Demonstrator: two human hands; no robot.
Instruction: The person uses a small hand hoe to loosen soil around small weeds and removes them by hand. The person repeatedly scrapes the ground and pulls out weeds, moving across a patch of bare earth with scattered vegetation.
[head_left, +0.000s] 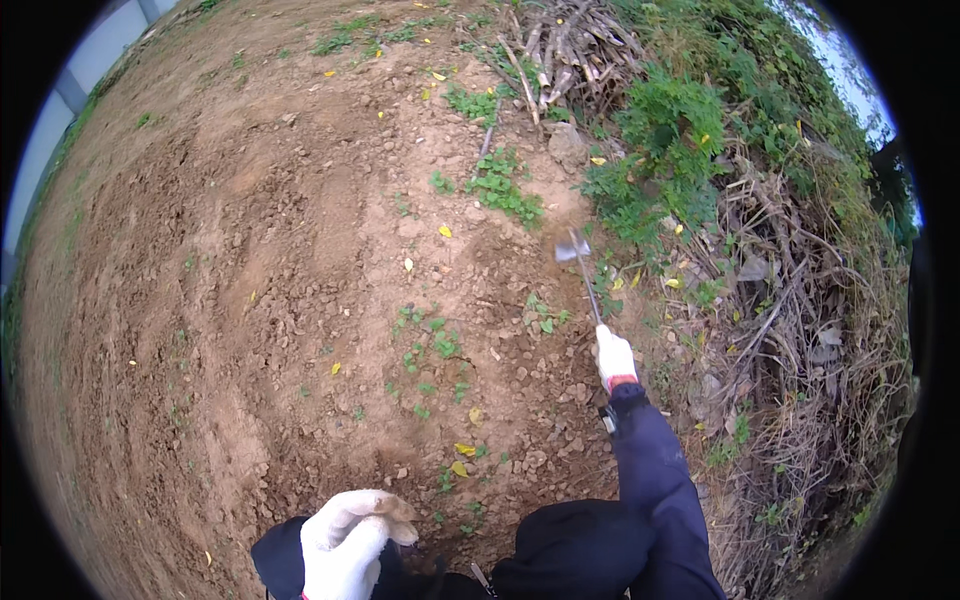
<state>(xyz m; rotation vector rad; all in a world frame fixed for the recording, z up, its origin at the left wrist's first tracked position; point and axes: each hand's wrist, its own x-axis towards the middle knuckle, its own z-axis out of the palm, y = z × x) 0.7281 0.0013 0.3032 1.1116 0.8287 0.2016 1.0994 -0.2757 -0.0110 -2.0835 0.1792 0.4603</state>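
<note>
My right hand (616, 358), in a white knit glove with a red cuff, grips the handle of a small hand hoe (586, 281). The hoe reaches away from me, its metal blade over brown soil (517, 259) to the right of centre, near low green weeds (547, 315). Whether the blade touches the ground cannot be told. My left hand (356, 536), also in a white glove with soiled fingertips, is at the bottom over my knee. Its fingers are curled towards the thumb, and nothing can be made out between them.
A pile of cut sticks (577, 49) lies at the top, beside a stone (568, 145) and a leafy green plant (667, 150). Dry stems and brush (795, 360) line the right side. Small weeds (442, 341) and yellow leaves dot the cloddy soil. A pale wall (105, 45) stands far left.
</note>
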